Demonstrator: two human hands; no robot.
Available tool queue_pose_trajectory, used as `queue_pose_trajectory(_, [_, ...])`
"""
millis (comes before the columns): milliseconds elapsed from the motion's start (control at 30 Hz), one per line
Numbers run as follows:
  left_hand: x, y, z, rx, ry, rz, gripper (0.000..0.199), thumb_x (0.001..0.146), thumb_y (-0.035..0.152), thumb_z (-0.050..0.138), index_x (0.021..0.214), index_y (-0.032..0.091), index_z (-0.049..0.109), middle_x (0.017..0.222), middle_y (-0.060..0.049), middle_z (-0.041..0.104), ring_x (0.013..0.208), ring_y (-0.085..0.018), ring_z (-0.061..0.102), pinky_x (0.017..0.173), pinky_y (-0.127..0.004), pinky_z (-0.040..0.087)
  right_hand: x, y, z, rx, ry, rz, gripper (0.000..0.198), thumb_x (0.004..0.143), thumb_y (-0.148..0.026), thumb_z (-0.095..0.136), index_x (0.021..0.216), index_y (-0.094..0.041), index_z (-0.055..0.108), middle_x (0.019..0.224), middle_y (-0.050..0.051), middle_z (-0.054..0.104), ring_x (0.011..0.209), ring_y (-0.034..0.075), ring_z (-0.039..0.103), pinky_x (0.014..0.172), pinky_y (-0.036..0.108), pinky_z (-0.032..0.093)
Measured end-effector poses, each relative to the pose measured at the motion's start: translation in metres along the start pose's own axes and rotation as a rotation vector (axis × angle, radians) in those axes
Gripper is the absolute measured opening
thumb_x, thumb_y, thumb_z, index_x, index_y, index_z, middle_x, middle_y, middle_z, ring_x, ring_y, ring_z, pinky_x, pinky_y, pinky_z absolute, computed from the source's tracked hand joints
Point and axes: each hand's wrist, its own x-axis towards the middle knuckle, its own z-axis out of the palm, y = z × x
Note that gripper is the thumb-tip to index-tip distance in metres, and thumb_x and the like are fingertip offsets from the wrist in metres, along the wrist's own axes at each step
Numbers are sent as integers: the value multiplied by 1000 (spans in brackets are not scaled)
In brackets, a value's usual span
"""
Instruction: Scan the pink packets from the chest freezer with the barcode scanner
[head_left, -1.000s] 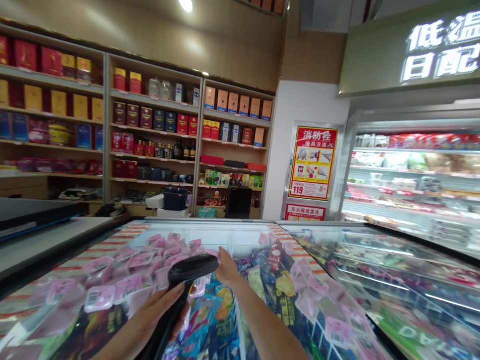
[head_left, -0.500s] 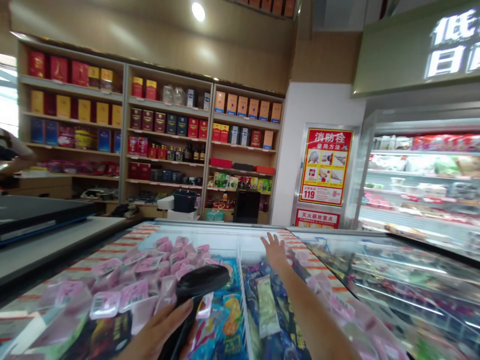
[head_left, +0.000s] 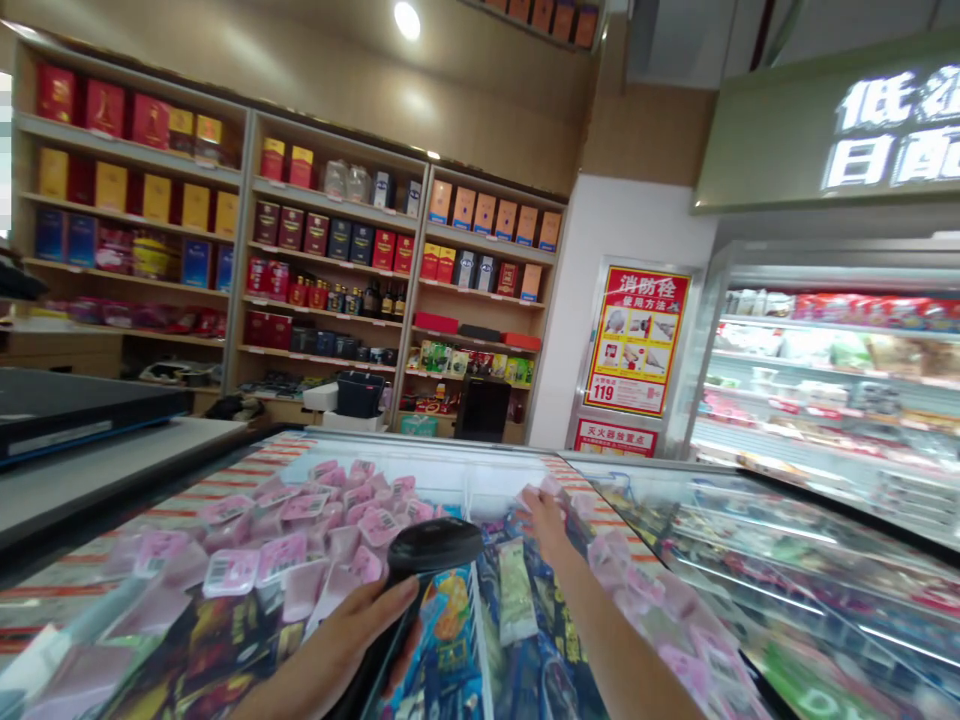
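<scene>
My left hand [head_left: 367, 625] is wrapped round the handle of a black handheld barcode scanner [head_left: 435, 545], whose wide head points away over the freezer. My right hand [head_left: 546, 520] reaches into the far right part of the chest freezer, its fingers bent downward and slightly apart at the pale pink packs [head_left: 555, 488]. Whether the fingertips touch a pack is too small to tell. Below this hand lie blue bags and a pale green wrapped ice pop [head_left: 516, 590]. Left of the scanner is a heap of pink-labelled packs [head_left: 300, 510]. Blue bags with orange pictures [head_left: 450, 610] lie beneath the scanner.
A white wire divider [head_left: 480, 640] splits the freezer. More pink packs [head_left: 660, 620] line its right side, next to a glass-covered freezer [head_left: 795, 570]. A dark flat device [head_left: 82, 410] rests on the left counter. Shelves of boxes [head_left: 330, 240] stand behind.
My right hand's spread fingers have lowered and bent toward the packs. The scanner in my left hand has shifted slightly right and up. The view has turned a little.
</scene>
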Motion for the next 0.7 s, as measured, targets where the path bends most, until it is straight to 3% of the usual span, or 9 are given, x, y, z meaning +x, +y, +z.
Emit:
queue_pose_trajectory(100, [-4,2,3,47,-22,5,41,58,59,58,56,19,54,43,2,49,37,-8,39,38,-19,30,-26,-5,7,214,-50,95,43,85,-37,19,94,-16,55,90,12,64,79,20,62,65,36,47])
queue_pose_trajectory(367, [-11,7,6,74,-4,60,41,59,59,57,55,18,52,48,2,51,39,-7,39,40,-19,32,-46,-9,13,851,-149,286,43,81,-47,27,73,-19,58,83,9,67,82,20,62,75,36,46])
queue_pose_trajectory(533, [-7,4,5,82,-4,46,40,57,59,58,59,19,52,45,4,50,38,-8,40,39,-19,31,-43,-10,11,707,-162,251,49,84,-46,17,76,-18,57,87,11,67,86,20,61,72,35,46])
queue_pose_trajectory(700, [-5,4,2,113,10,47,42,59,59,56,56,17,54,41,3,48,38,-7,39,39,-18,32,-38,-1,18,390,-48,132,41,85,-38,18,91,-20,54,85,9,66,81,19,62,66,32,48])
